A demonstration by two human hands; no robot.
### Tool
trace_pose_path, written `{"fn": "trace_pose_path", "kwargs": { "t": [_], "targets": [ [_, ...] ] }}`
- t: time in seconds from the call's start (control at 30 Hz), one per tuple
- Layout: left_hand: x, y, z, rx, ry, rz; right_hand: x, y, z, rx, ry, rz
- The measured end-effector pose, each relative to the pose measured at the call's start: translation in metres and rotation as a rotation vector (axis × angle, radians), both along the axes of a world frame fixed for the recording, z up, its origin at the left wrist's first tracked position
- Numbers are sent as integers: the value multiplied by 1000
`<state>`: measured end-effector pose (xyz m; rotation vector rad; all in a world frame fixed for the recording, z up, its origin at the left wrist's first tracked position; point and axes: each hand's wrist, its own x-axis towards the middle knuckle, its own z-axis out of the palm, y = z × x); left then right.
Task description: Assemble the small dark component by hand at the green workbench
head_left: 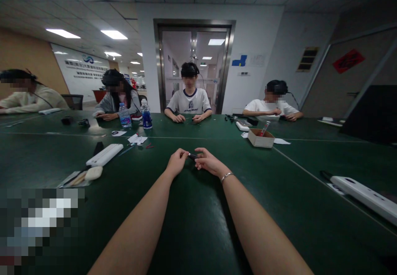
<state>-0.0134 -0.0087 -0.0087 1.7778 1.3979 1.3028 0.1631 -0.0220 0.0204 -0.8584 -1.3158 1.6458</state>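
Surroundings: dark green tabletop [198, 225], shared by four other seated persons along the far and left edges. To the left of the hands, a long white case [104, 154] lies flat, with a pale oblong pad [93, 173] nearer the viewer beside it. Further back, white paper scraps [137, 139] and two water bottles [125, 115] standing upright near one co-worker. At the right edge, a second white elongated device [364, 193] lies well apart from the hands. Nothing lies between the hands and the viewer; the space directly around them is bare tabletop.

Containers: small open cardboard box [261, 138], beyond and right of the hands, with a thin red-and-white stick leaning out of it; other contents cannot be told. A white sheet [281, 141] lies just beside it.

Item in hand: small dark cylindrical object [192, 156], short, with a pale end; too small to identify further. It sits at table centre, low over the tabletop, bridged between both hands.

Grips: left hand [176, 162] pinches one end with narrow fingertips; right hand [210, 162], bracelet at wrist, closes fingertips on the other end.
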Motion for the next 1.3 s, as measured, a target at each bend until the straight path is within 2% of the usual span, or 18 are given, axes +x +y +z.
{"fn": "trace_pose_path", "kwargs": {
  "t": [0.07,0.23,0.37,0.53,0.7,0.87,0.97,1.13,1.3],
  "targets": [
    [0,0,0,-2,-2,-1,0,0,0,19,21,2],
    [-1,2,-2,14,-6,-14,-3,1,0,-51,-63,23],
    [-1,2,-3,13,-3,-15,-2,1,1,3,-9,-6],
    [-1,1,-1,8,-5,-16,-1,1,0,-50,-46,23],
    [-1,1,0,6,-9,-17,0,2,-1,35,-21,5],
    [0,0,1,-9,-8,-12,0,3,-1,-23,-75,20],
    [0,-1,2,-18,-6,-12,1,2,0,12,-33,12],
    [0,-2,2,-12,-6,-11,0,3,-1,-41,-58,17],
    [-1,0,0,-5,-4,-9,0,2,-1,0,-4,11]
  ]
}}
